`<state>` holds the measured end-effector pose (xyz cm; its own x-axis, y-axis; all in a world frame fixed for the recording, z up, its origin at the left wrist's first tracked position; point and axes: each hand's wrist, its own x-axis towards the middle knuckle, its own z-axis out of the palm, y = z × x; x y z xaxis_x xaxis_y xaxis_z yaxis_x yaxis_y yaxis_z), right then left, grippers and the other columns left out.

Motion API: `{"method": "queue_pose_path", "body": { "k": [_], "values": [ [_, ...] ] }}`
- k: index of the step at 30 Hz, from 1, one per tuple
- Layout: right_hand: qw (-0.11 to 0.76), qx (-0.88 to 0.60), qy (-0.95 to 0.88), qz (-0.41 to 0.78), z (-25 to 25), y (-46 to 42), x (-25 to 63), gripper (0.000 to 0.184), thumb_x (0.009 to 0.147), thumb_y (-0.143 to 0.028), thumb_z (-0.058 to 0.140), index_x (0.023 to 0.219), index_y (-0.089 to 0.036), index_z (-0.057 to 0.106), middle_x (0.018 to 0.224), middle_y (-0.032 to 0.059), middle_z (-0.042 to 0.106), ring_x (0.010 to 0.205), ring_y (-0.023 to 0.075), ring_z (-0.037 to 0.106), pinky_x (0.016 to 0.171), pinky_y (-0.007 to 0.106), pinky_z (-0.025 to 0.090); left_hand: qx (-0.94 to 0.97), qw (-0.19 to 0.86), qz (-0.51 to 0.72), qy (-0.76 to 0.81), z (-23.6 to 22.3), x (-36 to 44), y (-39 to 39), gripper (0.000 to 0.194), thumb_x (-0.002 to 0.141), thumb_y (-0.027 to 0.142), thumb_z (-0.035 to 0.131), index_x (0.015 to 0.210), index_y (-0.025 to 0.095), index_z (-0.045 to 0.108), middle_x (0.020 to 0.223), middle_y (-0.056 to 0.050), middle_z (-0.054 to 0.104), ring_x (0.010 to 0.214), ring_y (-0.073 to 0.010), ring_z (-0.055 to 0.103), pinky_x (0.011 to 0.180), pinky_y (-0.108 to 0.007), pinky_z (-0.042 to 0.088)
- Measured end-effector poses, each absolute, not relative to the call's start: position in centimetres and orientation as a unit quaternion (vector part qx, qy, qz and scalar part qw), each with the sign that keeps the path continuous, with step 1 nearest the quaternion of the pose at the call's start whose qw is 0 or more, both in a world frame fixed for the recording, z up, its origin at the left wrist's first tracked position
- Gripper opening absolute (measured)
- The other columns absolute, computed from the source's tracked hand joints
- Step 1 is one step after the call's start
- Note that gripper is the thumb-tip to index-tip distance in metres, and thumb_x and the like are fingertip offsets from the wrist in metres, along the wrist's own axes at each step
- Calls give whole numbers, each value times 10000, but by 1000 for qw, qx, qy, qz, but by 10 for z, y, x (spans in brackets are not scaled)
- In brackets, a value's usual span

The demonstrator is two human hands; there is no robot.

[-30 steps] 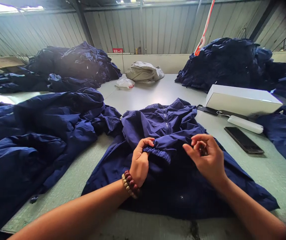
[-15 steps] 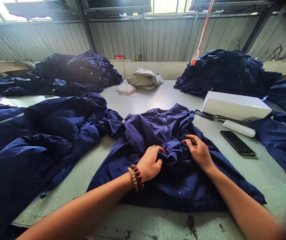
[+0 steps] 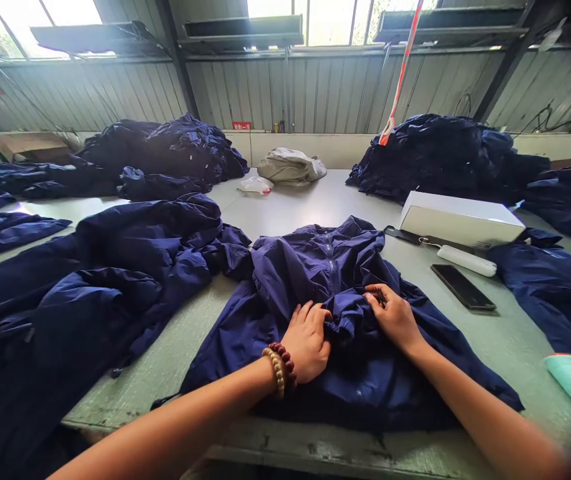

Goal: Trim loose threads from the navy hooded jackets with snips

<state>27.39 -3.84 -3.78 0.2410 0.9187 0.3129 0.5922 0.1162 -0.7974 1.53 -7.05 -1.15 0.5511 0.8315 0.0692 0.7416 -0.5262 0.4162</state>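
The right hand (image 3: 396, 320) pinches a bunched navy-blue fabric sleeve (image 3: 349, 309), seemingly to steady it beside the left hand (image 3: 308, 345), whose half-hidden grip I cannot tell.

This appears to be a garment workshop. On a long pale worktable (image 3: 295, 203) stand a large heap of dark blue clothing (image 3: 165, 157) and a second heap (image 3: 440, 160), with a zipped jacket (image 3: 360, 363) laid out at the near edge. A ribbed panel wall (image 3: 335, 93), a dark slanting beam (image 3: 179, 60), high windows (image 3: 330, 20) and a small red sign (image 3: 242, 125) suggest an industrial hall.
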Motion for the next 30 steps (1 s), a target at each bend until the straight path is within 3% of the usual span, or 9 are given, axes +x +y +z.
{"method": "queue_pose_path", "body": {
  "k": [7,10,14,18,21,24,28,30],
  "values": [
    [446,-639,-564,273,-42,-115,274,397,959,-577,632,1167,-254,730,1144,127,828,1085,335,796,1005,503,619,821,324,81,463,17,-4,-147,555,809,122,540,1350,241,546,1800,-83,318,1721,-297,103,1407,-628,66],
    [430,-651,-536,323,-45,-155,275,473,964,-633,637,1231,-250,713,1261,129,800,1169,317,774,1072,483,604,823,351,73,440,5,-18,-173,616,783,120,589,1379,269,549,1822,-52,275,1723,-313,86,1391,-662,78],
    [422,-668,-503,352,-47,-196,274,542,936,-682,671,1255,-246,717,1319,138,782,1195,303,770,1043,405,633,839,343,81,415,-38,-34,-194,490,843,220,722,1320,266,619,1802,-83,330,1693,-386,207,1361,-690,187],
    [433,-676,-481,353,-48,-210,273,555,915,-676,703,1272,-252,726,1318,130,791,1192,294,780,996,340,658,842,336,120,405,-61,-41,-205,295,1056,401,592,1319,280,647,1778,-70,388,1678,-342,279,1361,-601,273],
    [436,-687,-468,345,-45,-208,278,578,902,-677,713,1292,-250,727,1304,129,803,1179,294,793,980,324,666,848,329,135,394,-59,-42,-204,354,1090,520,534,1320,283,660,1772,-62,400,1675,-341,288,1364,-575,278],
    [423,-697,-481,322,-44,-208,288,597,885,-689,715,1285,-247,737,1267,125,822,1159,301,804,983,332,670,858,334,131,368,-50,-46,-197,452,1073,566,568,1442,314,631,1751,-69,438,1661,-350,324,1358,-577,287],
    [388,-732,-498,257,-52,-225,309,504,897,-672,708,1233,-302,776,1182,68,851,1103,309,823,861,321,710,857,354,128,350,-18,-55,-193,534,1093,463,575,1613,354,525,1701,-86,511,1625,-354,397,1316,-581,372],
    [386,-731,-517,221,-55,-237,319,433,894,-640,732,1195,-336,796,1134,34,861,1047,302,837,798,307,718,848,367,132,359,11,-60,-195,596,1066,428,635,1642,412,484,1709,-56,503,1587,-326,471,1285,-511,453]
  ]
}}
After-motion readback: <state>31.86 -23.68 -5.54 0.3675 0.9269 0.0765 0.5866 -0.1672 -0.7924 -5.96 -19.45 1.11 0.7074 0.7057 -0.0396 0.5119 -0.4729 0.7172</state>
